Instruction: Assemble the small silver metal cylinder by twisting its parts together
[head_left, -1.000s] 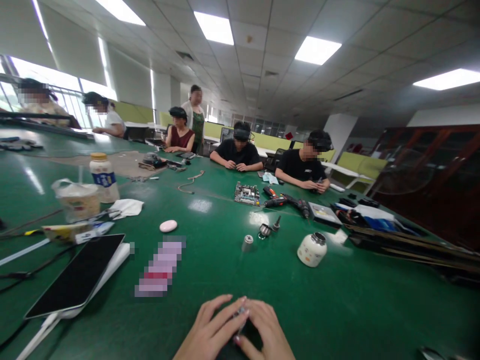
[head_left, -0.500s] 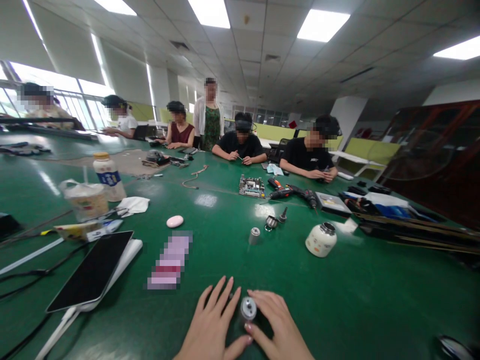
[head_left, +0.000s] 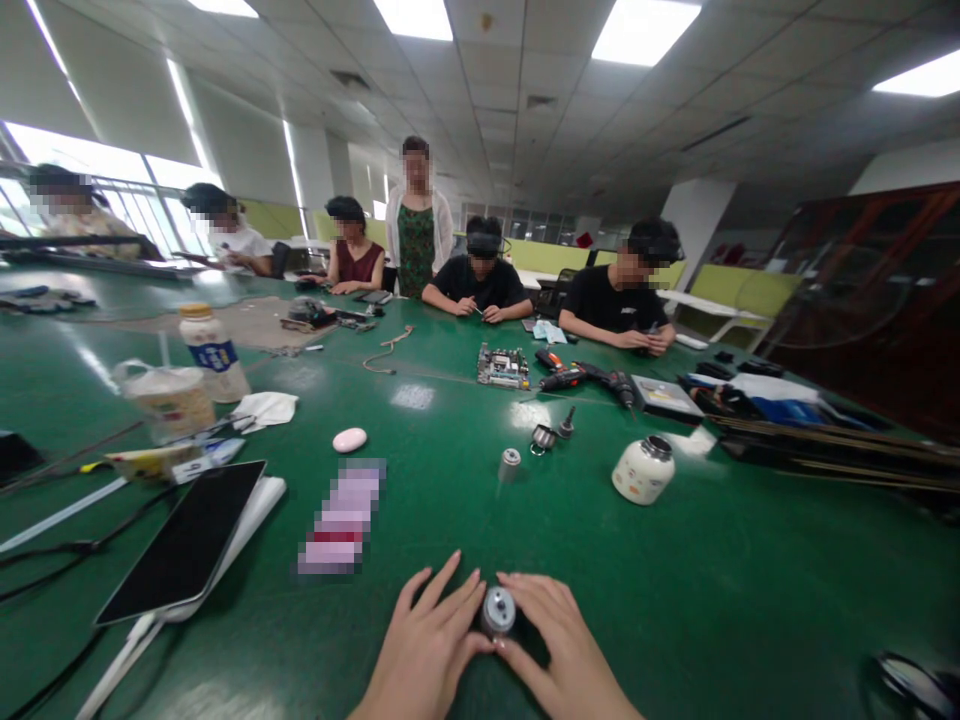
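Observation:
A small silver metal cylinder with a round, holed end, like a small electric motor (head_left: 499,608), stands upright on the green table in front of me. My right hand (head_left: 561,635) curves round its right side, fingertips behind it and thumb at its front. On the other side is my left hand (head_left: 429,635), fingers stretched and apart, with the index finger and thumb close against the cylinder; contact there is hard to make out. Farther out stands a second silver cylinder (head_left: 510,462), beside a metal ring-shaped part (head_left: 543,438) and a dark pointed part (head_left: 568,422).
A cream jar (head_left: 643,470) stands to the right. Leftward lie a tablet (head_left: 187,540) with cables, a pink oval object (head_left: 349,440), a cup (head_left: 169,395) and a bottle (head_left: 214,355). Beyond are a circuit board (head_left: 504,366), a power drill (head_left: 592,378) and several people.
My left hand has moved a little right, its thumb now near the cylinder's front. My right hand stays round the cylinder. The view has tilted slightly.

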